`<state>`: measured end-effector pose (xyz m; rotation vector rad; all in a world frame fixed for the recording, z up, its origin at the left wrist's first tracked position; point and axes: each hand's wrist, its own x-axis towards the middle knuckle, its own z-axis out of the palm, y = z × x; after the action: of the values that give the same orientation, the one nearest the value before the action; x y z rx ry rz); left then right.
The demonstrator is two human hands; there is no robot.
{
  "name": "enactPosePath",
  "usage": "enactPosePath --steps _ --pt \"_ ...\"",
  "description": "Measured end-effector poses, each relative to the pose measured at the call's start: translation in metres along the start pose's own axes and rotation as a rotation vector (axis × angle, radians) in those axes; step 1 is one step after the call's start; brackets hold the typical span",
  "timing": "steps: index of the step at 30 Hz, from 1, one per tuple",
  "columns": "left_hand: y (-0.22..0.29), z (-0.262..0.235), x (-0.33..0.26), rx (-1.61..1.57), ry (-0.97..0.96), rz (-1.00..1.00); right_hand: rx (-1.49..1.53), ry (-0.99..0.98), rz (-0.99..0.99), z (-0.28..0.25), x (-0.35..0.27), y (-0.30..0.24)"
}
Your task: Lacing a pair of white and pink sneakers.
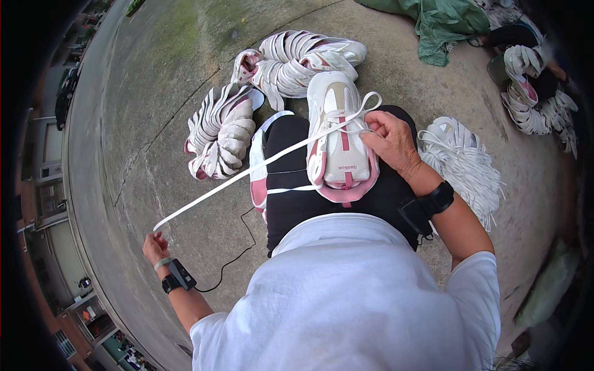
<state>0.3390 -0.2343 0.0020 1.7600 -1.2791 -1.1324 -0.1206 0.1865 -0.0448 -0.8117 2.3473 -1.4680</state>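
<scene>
A white, beige and pink sneaker (346, 164) rests on my lap, its toe pointing away from me. A long white shoelace (229, 181) runs taut from its eyelets out to the lower left. My left hand (156, 248), arm stretched well out to the side, pinches the far end of that lace. At the sneaker's right edge my right hand (394, 141) has its fingers closed on the lace, with a loop standing up beside them. Part of a second white and pink shoe (258, 176) shows against my left thigh, partly hidden.
Rows of nested white and pink shoe uppers (294, 65) lie on the concrete, with another curled stack (219, 133) to the left. A bundle of white laces (464, 164) is at right. Beyond are a green sack (442, 28) and another person's arm beside more uppers (535, 102).
</scene>
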Motion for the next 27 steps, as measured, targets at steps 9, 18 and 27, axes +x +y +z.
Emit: enactPosePath --steps 9,18,27 --pt "0.138 0.026 0.047 -1.094 -0.564 0.176 0.457 -0.123 0.621 -0.015 0.037 -0.007" --pt "0.197 0.044 0.005 -1.278 -0.957 0.207 0.411 0.207 0.337 0.011 0.053 0.014" --pt "0.118 -0.043 0.008 -0.919 -0.195 0.216 0.408 0.336 0.113 0.020 0.029 0.008"
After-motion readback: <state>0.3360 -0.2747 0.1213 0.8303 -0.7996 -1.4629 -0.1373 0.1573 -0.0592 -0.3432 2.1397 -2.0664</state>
